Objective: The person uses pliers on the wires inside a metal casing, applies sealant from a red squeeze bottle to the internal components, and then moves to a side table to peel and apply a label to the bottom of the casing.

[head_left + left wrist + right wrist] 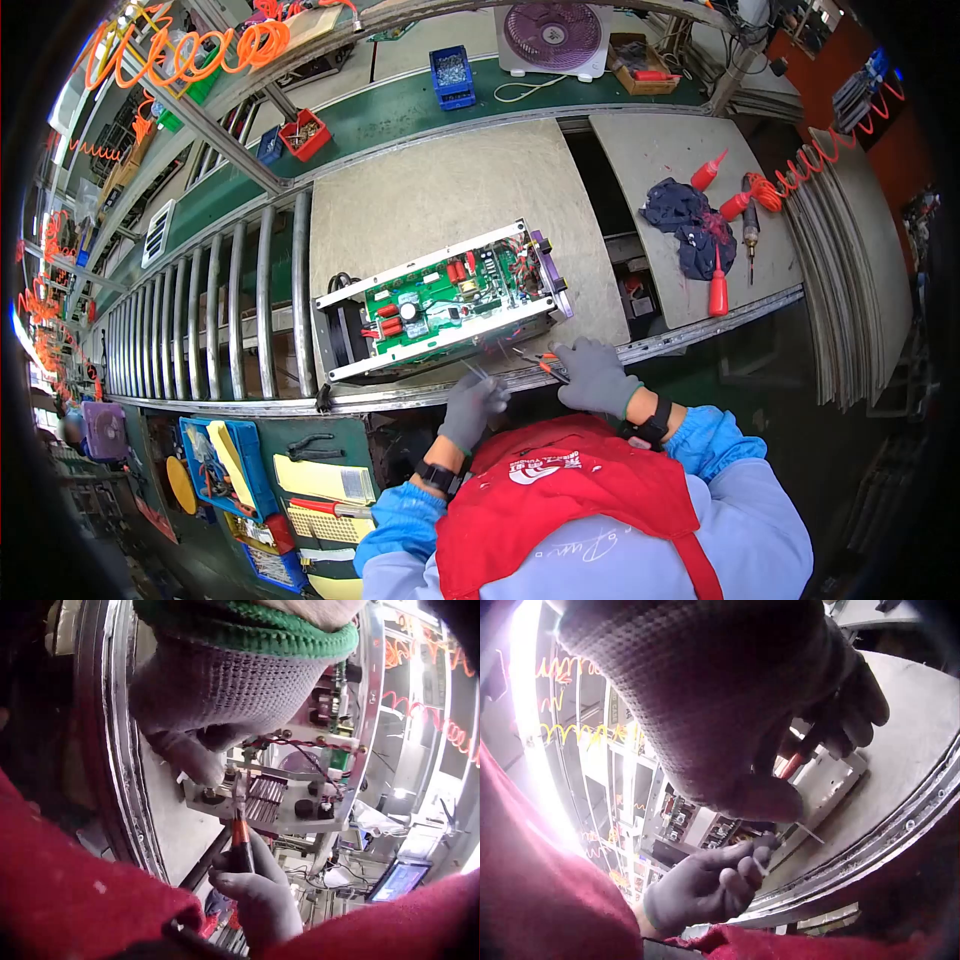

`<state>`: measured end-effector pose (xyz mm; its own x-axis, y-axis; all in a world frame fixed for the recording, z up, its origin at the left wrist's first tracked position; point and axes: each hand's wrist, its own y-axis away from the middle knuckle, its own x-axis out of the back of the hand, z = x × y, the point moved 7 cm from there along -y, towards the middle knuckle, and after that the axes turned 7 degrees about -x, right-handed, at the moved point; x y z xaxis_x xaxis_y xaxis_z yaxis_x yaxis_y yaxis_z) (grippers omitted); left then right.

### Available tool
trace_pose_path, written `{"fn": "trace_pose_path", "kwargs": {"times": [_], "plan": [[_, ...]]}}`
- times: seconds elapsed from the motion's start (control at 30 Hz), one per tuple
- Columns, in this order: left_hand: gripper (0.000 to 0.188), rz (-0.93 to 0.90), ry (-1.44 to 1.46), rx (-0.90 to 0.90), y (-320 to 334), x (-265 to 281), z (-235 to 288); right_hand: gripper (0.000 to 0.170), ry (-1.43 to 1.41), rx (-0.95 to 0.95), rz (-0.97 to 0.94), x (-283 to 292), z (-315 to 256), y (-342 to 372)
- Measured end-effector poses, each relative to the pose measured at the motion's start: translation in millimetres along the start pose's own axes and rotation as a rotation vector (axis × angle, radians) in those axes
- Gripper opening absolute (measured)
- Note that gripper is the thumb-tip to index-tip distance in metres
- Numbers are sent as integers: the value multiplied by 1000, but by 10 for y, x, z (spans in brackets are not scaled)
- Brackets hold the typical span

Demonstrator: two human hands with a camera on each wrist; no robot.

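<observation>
Left grip (472,408) pinches thin pale strip (475,369) | right grip (597,378) holds orange-handled pliers (240,834) | circuit unit (440,300) lies on tabletop (430,190), beyond both grips | I judge strip-handling step; next needs steady pliers

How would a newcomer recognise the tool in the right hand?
In the head view, find the device with the green circuit board. Just below its right end, the right hand grips pliers. Their orange handles stand out against grey gloves.

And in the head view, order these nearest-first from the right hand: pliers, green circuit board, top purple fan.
1. Pliers, held in the right hand.
2. Green circuit board, ahead-left.
3. Top purple fan, beyond the board.
</observation>
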<state>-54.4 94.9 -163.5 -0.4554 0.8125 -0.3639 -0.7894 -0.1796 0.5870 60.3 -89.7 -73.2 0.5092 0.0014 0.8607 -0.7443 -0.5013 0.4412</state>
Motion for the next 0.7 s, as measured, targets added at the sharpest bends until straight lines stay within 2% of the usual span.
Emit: {"fn": "trace_pose_path", "kwargs": {"times": [0.2, 0.3, 0.4, 0.5, 0.7], "plan": [[21, 55, 144, 92, -453, -97, -311, 63, 8, 22, -13, 78, -145, -207], [20, 59, 98, 43, -465, -116, -306, 62, 33, 17, -44, 53, -142, -298], [19, 74, 103, 51, -408, -154, -323, 50, 19, 32, -9, 56, -139, -334], [20, 124, 140, 37, -438, -149, -386, 48, 48, 37, -60, 112, -187, -365], [20, 6, -62, -124, -451, -273, -220, 44, -132, 108, -32, 62, -186, -410]]}}
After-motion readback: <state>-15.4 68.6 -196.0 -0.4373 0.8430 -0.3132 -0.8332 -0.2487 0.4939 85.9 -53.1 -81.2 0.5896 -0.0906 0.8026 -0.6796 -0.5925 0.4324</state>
